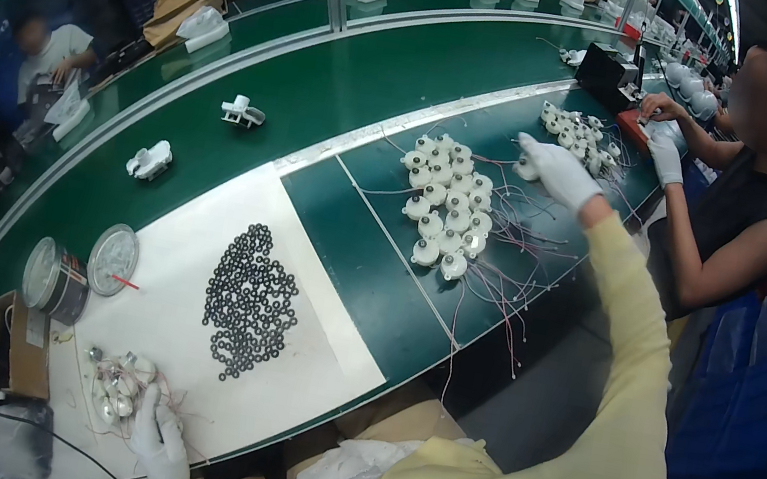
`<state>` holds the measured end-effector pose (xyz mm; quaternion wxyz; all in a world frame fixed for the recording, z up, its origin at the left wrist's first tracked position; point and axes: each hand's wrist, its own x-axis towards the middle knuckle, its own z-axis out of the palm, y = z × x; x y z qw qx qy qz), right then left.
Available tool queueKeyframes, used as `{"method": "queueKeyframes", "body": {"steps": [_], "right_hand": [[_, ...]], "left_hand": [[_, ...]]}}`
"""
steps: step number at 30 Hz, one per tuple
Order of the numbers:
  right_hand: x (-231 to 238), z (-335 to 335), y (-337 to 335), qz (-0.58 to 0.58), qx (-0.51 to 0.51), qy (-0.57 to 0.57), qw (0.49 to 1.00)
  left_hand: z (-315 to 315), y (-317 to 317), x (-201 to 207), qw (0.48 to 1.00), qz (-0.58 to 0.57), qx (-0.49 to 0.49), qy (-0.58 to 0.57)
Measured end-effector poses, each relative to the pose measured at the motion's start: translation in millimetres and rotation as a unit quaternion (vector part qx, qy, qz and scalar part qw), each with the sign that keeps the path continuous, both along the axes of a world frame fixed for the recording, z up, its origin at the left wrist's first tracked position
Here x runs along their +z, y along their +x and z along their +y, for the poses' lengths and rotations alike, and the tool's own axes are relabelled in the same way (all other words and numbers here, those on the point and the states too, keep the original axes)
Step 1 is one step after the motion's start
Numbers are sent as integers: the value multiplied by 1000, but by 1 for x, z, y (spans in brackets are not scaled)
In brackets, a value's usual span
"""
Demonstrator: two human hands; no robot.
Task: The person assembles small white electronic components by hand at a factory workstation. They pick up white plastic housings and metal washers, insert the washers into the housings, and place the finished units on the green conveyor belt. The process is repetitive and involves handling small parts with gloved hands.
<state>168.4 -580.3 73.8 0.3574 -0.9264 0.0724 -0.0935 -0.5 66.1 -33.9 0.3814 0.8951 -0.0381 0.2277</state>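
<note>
My right hand (pixel 564 177), in a white glove, reaches far over the bench. Its fingers are closed on a round white motor (pixel 525 169), just right of a cluster of similar motors (pixel 455 206) with dark centre shafts and thin trailing wires. At the near left lies a smaller heap of wired motors (pixel 118 386), some with shiny metal faces. My gloved left hand (pixel 159 446) rests at the right edge of that heap, fingers stretched out and touching it. Whether a part lies under those fingers is hidden.
Many black rings (pixel 251 304) lie on a white sheet (pixel 327 332). An open tin (pixel 57 279), its lid (pixel 113 260) and a cardboard box (pixel 16 345) stand left. White parts (pixel 150 160) sit on the green belt (pixel 327 93). A co-worker (pixel 726 195) works at the right.
</note>
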Motion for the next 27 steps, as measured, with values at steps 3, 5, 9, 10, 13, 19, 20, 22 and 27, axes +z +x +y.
{"method": "queueKeyframes", "body": {"steps": [3,5,9,10,13,19,20,22,27], "right_hand": [[-36,-22,39,-104,107,-410,900],[-39,-6,56,-64,103,-417,901],[-46,-2,73,-46,118,-377,918],[-42,4,74,-1,103,-346,932],[-37,10,78,56,86,-323,941],[-61,-3,80,-12,108,-409,906],[-61,-2,80,-7,98,-419,902],[-49,12,70,7,38,-400,916],[-33,10,61,-30,-23,-315,948]], "left_hand": [[-11,3,8,999,-18,-2,43],[8,2,-7,1000,-3,-8,1],[16,3,-18,998,14,-24,-63],[15,1,-17,998,20,-9,-52],[15,2,-17,1000,15,1,-25],[11,3,-13,1000,9,3,-10],[7,3,-10,999,22,14,-31],[6,2,-9,997,37,27,-58],[-4,-1,0,1000,15,8,-3]]}}
